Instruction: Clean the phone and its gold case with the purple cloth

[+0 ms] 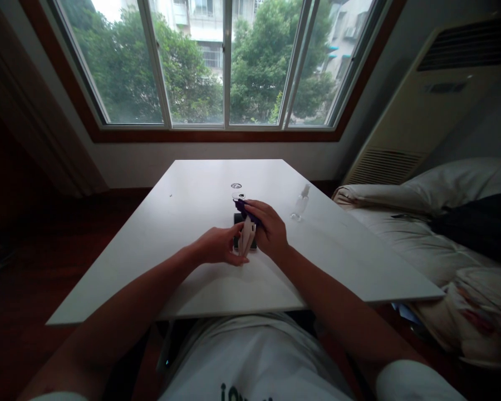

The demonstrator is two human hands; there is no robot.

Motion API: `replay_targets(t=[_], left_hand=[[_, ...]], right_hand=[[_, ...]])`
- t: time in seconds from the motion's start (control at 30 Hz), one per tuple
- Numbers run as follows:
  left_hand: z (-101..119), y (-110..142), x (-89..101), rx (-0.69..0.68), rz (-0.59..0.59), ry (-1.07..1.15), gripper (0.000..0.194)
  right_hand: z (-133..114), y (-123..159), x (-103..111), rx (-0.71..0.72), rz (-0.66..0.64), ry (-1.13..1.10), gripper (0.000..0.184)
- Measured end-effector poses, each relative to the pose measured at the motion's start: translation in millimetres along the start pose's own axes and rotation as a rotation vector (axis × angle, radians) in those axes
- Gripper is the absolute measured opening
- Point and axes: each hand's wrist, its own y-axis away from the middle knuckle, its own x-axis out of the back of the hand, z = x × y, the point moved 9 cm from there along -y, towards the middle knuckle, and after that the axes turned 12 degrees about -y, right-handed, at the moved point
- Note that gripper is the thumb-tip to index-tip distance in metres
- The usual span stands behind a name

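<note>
My left hand (pixel 217 245) is closed on a pale, flat, box-like device (pixel 246 236), fingers and thumb at its edges. The device is held up on edge and tilted, above the near middle of the table. Bunched in my right hand (pixel 272 227) is a dark purple cloth (pixel 240 208), which lies against the device's upper part. Behind and partly hidden by them, a dark object with a light edge (pixel 236 219) rests on the tabletop; its kind cannot be made out.
On the white table (pixel 162 223), a clear spray bottle (pixel 301 203) stands to the right. Farther back lie a round dark-patterned piece (pixel 236 185) and a small round disc (pixel 235 196). A cream sofa (pixel 426 217) borders the right side; a window (pixel 250 67) lies ahead.
</note>
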Motion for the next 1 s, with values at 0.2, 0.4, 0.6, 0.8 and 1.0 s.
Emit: replay_targets(t=[0.2,0.4,0.6,0.8,1.0], left_hand=[[2.7,0.9,3.7,0.008,-0.024,-0.016,0.095],[1.4,-0.4,2.0,0.012,-0.018,-0.019,0.093],[2.6,-0.3,3.3,0.021,-0.017,-0.047,0.091],[-3.1,0.4,3.8,0.065,-0.010,-0.075,0.073],[-5.3,-0.2,-0.6,0.045,-0.001,-0.062,0.077]], right_hand=[[-4.9,0.3,-2.9,0.019,-0.020,-0.001,0.051],[-10.7,-0.8,-4.6,0.068,-0.027,0.006,0.051],[-9.1,-1.4,-2.0,0.052,-0.026,0.034,0.046],[-44.3,-1.1,-8.4,0.275,-0.087,0.023,0.040],[-37.3,-1.2,-7.5,0.239,-0.088,0.044,0.037]])
